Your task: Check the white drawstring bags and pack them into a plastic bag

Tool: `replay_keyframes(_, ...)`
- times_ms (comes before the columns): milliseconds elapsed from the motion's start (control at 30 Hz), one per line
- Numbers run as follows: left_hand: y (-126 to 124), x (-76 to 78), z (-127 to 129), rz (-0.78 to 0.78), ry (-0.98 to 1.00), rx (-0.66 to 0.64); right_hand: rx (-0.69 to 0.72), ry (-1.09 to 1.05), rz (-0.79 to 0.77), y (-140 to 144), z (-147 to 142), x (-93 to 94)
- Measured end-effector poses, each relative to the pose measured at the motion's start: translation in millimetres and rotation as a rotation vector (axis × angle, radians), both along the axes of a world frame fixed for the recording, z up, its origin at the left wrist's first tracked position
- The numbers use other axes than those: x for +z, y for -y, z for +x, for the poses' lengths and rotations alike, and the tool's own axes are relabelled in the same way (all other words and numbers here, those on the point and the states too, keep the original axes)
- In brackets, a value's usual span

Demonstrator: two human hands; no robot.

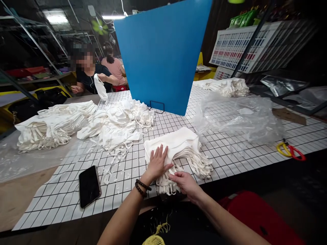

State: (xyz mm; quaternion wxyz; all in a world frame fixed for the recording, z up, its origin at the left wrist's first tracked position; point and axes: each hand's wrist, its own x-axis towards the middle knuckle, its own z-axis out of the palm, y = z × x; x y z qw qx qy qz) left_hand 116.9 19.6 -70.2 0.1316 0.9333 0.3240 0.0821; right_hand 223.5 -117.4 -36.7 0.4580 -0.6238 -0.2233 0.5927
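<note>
A stack of flat white cloth pieces [176, 141] with thin looped straps lies before me at the table's front edge. My left hand [158, 165] rests palm down on its left part, fingers spread, with two dark bead bracelets at the wrist. At the front of the stack, my right hand [185, 183] has thumb and fingers pinched together on a white strap [170, 173]. The strap's end is partly hidden by the fingers. More straps [200, 166] hang in a bunch at the stack's right side.
Left of the stack are a phone [89, 186], a loose white cloth heap [114, 122] and a neater pile [56, 122]. A blue board [163, 58] stands behind. Clear plastic [237, 117] and red-and-yellow scissors [291, 150] lie right. A co-worker [89, 75] holds white cloth across the table.
</note>
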Motion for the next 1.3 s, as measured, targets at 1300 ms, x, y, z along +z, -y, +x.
replay_keyframes(1300, -11.2, 1.4, -6.2, -0.281, 0.478, 0.104, 0.172, 0.459, 0.365, -19.2, 58.7, 75.4)
